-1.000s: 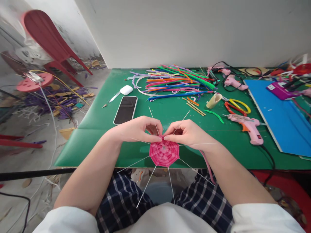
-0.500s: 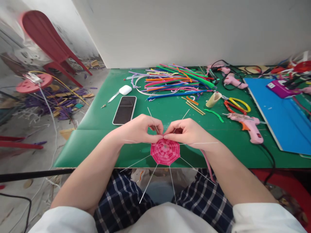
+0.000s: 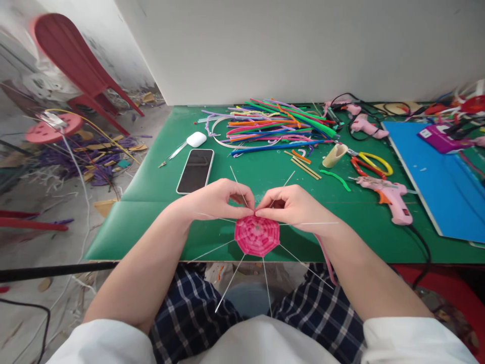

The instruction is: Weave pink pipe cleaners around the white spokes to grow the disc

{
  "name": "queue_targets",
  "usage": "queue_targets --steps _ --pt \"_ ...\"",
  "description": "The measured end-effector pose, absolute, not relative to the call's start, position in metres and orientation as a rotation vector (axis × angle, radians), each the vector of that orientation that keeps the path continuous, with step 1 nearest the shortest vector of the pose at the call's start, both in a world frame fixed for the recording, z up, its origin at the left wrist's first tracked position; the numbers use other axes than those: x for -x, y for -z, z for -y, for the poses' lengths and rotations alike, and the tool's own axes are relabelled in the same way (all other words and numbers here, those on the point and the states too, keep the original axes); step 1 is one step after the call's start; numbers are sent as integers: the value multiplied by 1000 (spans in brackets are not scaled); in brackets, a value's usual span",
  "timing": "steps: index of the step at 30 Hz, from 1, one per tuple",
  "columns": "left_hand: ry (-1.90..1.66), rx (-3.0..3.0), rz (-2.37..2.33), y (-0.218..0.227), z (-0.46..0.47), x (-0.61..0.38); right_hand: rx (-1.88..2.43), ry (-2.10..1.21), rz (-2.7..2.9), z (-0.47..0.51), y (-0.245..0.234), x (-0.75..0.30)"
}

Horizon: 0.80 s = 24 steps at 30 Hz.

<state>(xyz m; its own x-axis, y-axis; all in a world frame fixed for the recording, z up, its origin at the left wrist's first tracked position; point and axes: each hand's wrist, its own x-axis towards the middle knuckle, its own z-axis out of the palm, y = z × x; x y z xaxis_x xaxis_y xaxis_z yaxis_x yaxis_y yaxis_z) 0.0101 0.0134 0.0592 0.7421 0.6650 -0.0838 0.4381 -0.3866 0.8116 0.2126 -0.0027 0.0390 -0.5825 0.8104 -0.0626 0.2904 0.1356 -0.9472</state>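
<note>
A pink woven octagon [image 3: 257,236] with thin white wire spokes sticking out all round is held over the near edge of the green table [image 3: 151,222]. My left hand [image 3: 215,200] pinches its upper left rim, fingers closed. My right hand [image 3: 293,206] pinches the upper right rim, fingers closed too. The fingertips of both hands meet at the top of the weave. A pink strip [image 3: 324,258] trails down from under my right wrist.
A phone [image 3: 195,171] and a white earbud case [image 3: 196,139] lie left of centre. A pile of coloured strips [image 3: 273,126] lies at the back. Pink glue guns [image 3: 386,193], red-yellow pliers [image 3: 369,164], a blue board [image 3: 435,177] sit right. Red chairs stand left.
Both hands keep their pinch on the weave; it has shifted only slightly. The view wobbled a little.
</note>
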Motion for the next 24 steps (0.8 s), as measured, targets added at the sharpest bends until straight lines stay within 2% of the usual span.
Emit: queue_targets --steps 6,24 --pt "-154 -1980 -746 -51 -18 -4 1071 -1452 1944 2 -38 -212" --pt "-197 -2029 -696 -46 -17 -8 1098 -1432 1982 1 -34 -209"
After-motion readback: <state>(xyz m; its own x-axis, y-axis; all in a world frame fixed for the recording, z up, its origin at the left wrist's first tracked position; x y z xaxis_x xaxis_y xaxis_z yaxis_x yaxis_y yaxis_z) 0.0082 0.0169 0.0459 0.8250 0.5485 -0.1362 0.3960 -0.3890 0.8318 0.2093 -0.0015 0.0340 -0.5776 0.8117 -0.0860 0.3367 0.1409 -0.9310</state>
